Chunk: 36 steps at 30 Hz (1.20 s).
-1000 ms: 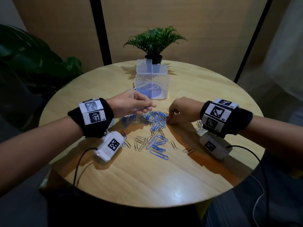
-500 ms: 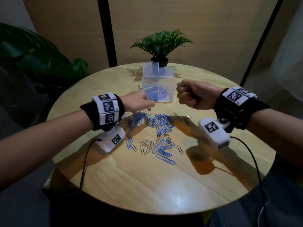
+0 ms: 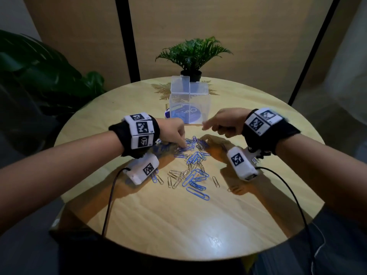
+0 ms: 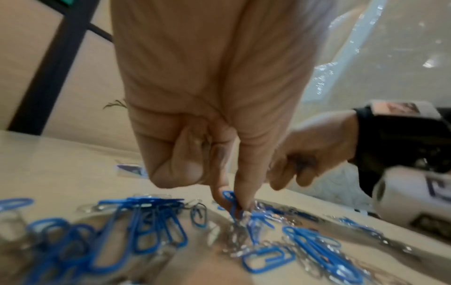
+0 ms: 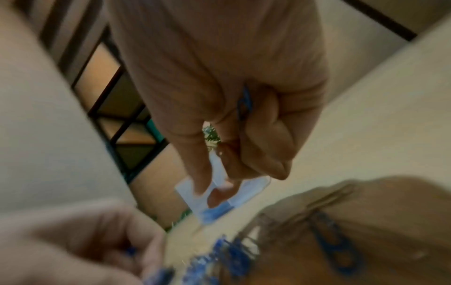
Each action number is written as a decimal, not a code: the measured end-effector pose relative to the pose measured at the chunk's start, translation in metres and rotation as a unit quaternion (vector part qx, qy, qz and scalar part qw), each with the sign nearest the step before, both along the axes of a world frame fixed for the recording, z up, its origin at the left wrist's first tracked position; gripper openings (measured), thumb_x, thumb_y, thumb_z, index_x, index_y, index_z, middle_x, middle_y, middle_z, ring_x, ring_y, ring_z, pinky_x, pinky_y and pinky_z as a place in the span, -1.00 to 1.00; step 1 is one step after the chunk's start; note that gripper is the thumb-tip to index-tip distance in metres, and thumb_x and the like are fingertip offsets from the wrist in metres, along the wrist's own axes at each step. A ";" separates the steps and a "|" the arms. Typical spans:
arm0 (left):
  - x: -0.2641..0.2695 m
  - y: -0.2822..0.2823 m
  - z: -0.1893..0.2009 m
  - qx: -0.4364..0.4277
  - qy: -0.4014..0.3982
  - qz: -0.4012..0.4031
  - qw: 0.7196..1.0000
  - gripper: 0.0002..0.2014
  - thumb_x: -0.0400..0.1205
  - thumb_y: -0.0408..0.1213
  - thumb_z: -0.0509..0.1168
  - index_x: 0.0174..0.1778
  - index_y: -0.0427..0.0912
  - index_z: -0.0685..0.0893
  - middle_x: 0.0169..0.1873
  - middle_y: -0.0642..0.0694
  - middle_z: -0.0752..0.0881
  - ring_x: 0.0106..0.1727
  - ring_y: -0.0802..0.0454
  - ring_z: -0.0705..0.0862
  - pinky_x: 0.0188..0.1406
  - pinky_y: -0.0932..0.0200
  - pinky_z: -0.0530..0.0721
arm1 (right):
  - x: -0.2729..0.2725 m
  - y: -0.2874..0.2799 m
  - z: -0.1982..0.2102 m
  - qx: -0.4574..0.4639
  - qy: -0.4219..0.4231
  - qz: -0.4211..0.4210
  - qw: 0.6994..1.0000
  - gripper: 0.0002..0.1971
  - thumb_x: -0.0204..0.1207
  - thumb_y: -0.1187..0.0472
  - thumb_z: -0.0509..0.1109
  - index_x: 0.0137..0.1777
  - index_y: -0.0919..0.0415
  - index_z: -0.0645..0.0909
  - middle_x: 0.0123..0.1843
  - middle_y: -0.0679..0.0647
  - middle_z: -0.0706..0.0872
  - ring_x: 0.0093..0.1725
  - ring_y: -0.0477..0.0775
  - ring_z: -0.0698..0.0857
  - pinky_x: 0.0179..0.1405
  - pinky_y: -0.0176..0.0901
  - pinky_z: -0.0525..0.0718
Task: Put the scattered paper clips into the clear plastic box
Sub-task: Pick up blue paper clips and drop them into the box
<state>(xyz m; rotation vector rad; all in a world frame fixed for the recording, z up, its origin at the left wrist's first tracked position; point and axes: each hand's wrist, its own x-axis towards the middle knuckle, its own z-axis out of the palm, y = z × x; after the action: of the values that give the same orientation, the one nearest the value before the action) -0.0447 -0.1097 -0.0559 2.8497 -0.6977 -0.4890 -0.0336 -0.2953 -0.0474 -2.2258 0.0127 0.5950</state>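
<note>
Little legible print

A blue round label (image 3: 190, 115) inside the box (image 3: 198, 100) showed pale lettering, unreadable; wristbands (image 3: 141, 130) bore coded markers.

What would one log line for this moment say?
left hand: pinching a blue paper clip from the pile | right hand: curled on blue clips, beside the clear plastic box | box: open
</note>
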 end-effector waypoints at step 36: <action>0.056 0.008 0.069 -0.182 -0.135 0.130 0.965 -0.73 0.72 -0.38 0.09 -0.14 -0.34 0.67 -0.31 -0.14 0.67 -0.46 0.09 0.49 -0.53 0.29 0.52 | 0.014 0.010 0.053 0.032 -0.079 0.067 0.994 -0.67 0.61 0.20 0.32 0.20 0.48 0.59 -0.35 0.11 0.29 -0.45 -0.04 0.15 -0.55 -0.28 0.11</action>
<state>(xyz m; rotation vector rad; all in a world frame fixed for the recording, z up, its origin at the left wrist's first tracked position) 0.0113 -0.1020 0.0132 2.6190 -0.3889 0.0662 -0.0193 -0.2853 0.0059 -2.2177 -0.2348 0.4832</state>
